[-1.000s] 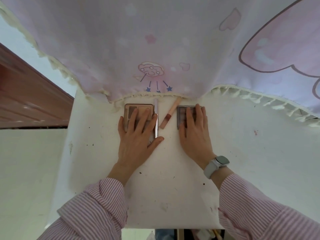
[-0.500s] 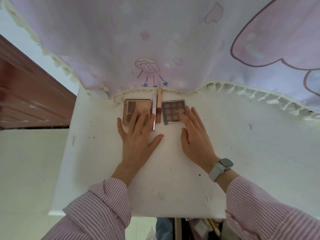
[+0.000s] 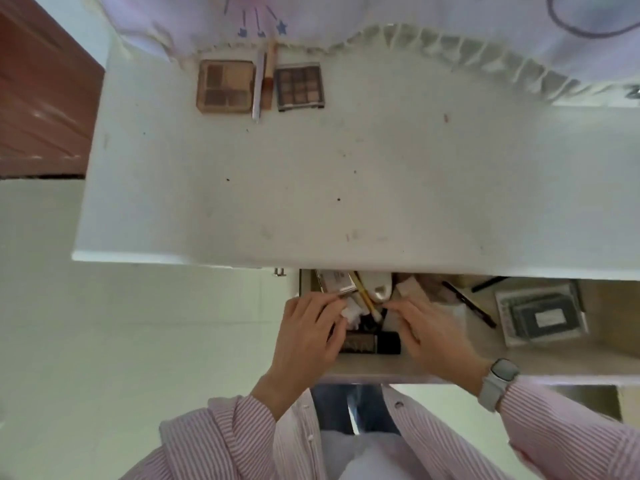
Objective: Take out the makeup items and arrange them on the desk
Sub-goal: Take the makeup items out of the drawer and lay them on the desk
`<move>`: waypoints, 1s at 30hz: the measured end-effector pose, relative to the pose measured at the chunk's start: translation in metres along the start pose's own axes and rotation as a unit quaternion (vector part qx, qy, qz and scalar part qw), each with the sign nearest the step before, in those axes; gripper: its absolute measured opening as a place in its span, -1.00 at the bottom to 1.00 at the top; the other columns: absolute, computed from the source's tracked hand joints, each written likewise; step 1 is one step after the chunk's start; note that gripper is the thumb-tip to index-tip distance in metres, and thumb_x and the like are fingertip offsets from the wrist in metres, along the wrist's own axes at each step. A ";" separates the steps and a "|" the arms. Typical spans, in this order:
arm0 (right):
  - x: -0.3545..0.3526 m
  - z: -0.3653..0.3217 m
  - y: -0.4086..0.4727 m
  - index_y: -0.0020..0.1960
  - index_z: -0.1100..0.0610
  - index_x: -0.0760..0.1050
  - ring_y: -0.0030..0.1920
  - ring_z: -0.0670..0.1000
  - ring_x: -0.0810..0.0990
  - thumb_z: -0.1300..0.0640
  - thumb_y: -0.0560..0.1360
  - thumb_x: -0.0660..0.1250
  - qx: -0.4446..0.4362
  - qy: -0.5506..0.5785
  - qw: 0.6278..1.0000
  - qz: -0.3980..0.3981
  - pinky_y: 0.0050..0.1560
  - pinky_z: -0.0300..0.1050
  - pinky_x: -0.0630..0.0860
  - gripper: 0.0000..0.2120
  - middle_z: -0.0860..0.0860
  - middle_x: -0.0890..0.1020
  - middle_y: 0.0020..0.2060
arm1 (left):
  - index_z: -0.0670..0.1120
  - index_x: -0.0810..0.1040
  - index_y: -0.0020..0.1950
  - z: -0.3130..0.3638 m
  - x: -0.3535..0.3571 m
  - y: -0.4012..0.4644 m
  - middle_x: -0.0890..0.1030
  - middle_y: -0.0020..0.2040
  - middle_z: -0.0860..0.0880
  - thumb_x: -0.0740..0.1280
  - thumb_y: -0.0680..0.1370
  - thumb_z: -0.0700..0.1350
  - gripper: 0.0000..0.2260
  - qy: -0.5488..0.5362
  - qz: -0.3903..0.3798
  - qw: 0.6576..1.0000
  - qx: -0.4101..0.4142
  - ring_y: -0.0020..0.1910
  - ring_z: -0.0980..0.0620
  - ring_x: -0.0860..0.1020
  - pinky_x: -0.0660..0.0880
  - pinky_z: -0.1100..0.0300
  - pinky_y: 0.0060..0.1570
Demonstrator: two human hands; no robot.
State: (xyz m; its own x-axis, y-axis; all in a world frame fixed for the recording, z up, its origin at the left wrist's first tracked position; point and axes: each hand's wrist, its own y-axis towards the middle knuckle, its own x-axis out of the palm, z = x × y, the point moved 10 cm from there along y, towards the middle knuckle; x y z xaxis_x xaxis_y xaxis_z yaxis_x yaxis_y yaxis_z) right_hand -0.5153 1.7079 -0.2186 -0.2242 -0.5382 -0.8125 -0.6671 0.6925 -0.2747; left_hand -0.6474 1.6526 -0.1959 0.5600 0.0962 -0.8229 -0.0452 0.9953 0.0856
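Both my hands in open drawer (image 3: 554, 358) just under tabletop (image 3: 346, 188) front edge; wide bare tabletop beyond. Left grip (image 3: 308, 337) curled over clutter at drawer's left end, whether grasping, cannot tell. Right grip (image 3: 429, 334) fingers bent, reaching left; hold unclear. Far beyond grips, at cloth (image 3: 450, 15) hem: two palettes (image 3: 225, 86) (image 3: 300, 86), two sticks (image 3: 258, 88) (image 3: 268, 77) between them.

The counter (image 3: 346, 188) lay bare from its near edge up to the two palettes (image 3: 225, 86) and sticks (image 3: 262, 81) at the far left corner. The drawer (image 3: 554, 355) below was crowded at its left end.
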 end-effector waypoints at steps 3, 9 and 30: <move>0.037 0.062 -0.019 0.29 0.15 0.37 0.19 0.11 0.41 0.14 0.55 0.14 0.136 -0.099 0.983 -0.079 0.11 -0.06 0.39 -0.67 0.11 0.44 0.23 | -0.11 0.54 0.15 -0.007 0.053 -0.020 0.57 0.09 -0.06 0.29 0.51 -0.15 -0.78 -0.004 -0.128 0.989 -0.074 0.08 -0.04 0.51 0.43 0.13 0.06; 0.047 0.112 -0.016 0.36 0.21 0.23 0.33 0.20 0.25 -0.01 0.51 0.23 0.272 -0.076 0.959 -0.031 0.20 0.11 0.34 -0.49 0.17 0.30 0.34 | 0.01 0.38 0.34 -0.026 0.108 -0.011 0.37 0.35 -0.03 0.25 0.53 0.00 -0.63 0.077 -0.208 0.967 -0.129 0.31 -0.07 0.29 0.29 0.04 0.21; 0.028 0.112 -0.010 0.10 0.20 0.35 -0.05 0.14 0.49 0.00 0.35 0.35 0.110 0.003 0.992 -0.063 -0.16 -0.07 0.38 -0.57 0.16 0.51 0.00 | -0.09 0.31 0.37 -0.048 0.130 -0.011 0.30 0.33 -0.14 0.36 0.47 -0.02 -0.49 0.105 -0.252 0.916 -0.293 0.30 -0.15 0.21 0.31 0.00 0.22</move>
State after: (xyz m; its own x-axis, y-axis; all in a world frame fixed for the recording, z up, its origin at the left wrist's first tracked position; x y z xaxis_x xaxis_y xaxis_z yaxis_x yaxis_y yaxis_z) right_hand -0.4356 1.7401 -0.2958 -0.1528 -0.6293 -0.7620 -0.5188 0.7073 -0.4801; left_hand -0.6140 1.6547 -0.3306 0.4634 -0.4387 -0.7699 -0.2947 0.7431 -0.6008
